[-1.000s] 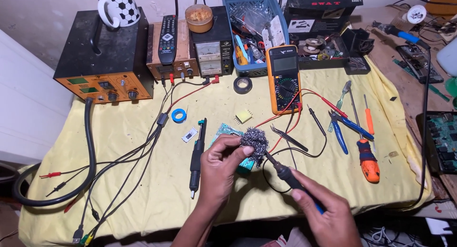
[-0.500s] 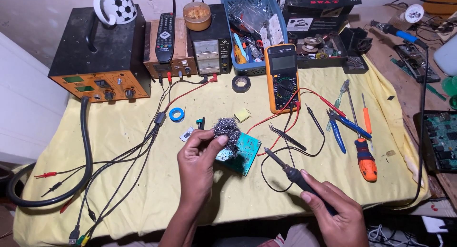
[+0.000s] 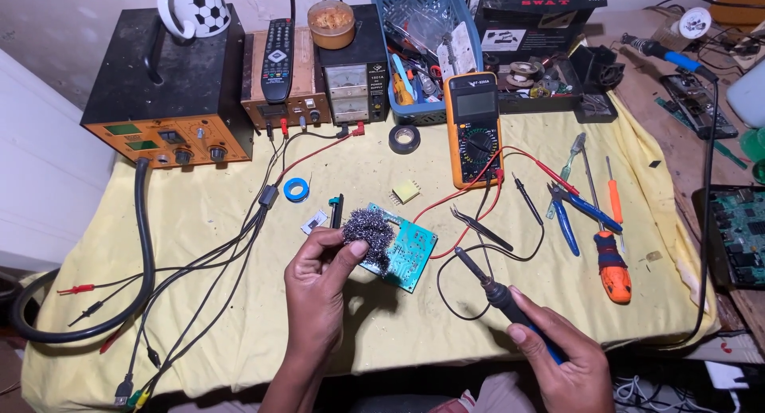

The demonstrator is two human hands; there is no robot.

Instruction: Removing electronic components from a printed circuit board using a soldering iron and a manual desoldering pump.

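The left hand (image 3: 319,274) is curled shut around a grey ball of tangled wire wool (image 3: 368,228), thumb pressed on it from below, with a small green circuit board (image 3: 406,255) held tilted behind the wool, above the surface covered in yellow cloth (image 3: 223,301). The right hand (image 3: 562,357) is wrapped tight round the blue grip of a black soldering iron (image 3: 486,281), its dark tip aimed up and left, close to the board's right edge but not touching it. Just beyond the board lie a small yellow connector (image 3: 405,191) and a blue ring of tape (image 3: 296,190). An orange-cased multimeter (image 3: 473,129) stands further back, its red and black leads looping across the cloth. Off to the right rests an orange-handled screwdriver (image 3: 613,262) beside blue-handled pliers (image 3: 567,214).
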